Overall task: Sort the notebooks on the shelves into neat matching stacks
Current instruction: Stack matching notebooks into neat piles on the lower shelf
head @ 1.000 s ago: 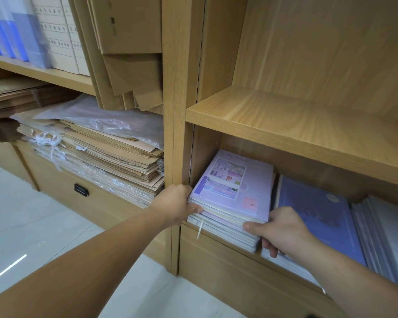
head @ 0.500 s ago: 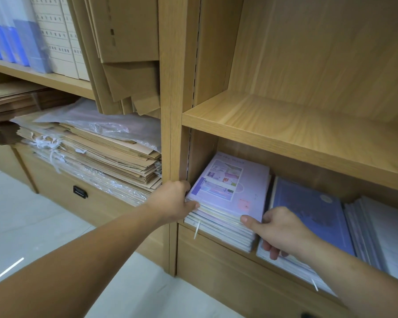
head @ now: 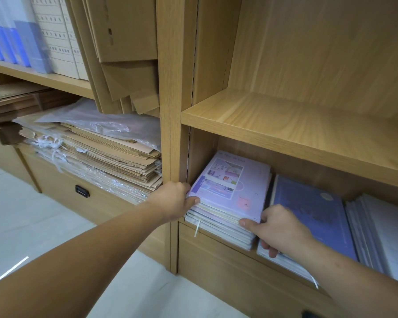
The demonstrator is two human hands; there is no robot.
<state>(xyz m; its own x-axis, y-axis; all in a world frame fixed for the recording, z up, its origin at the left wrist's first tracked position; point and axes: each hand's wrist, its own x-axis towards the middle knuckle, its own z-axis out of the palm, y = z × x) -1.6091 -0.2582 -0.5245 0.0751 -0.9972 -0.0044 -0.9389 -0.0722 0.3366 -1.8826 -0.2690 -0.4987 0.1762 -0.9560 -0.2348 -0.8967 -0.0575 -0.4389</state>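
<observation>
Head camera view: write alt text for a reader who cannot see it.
Two bare hands grip a stack of pink-covered notebooks on a low wooden shelf, the left hand at its left edge, the right hand at its front right corner. A blue notebook stack lies beside it.

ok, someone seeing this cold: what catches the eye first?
Both hands, left hand and right hand, gripping the near corners of the pink notebook stack on the lower shelf. A blue notebook stack lies right beside it. The shelf above is bare.

three notebook stacks (head: 230,196), two hands (head: 278,228)
</observation>
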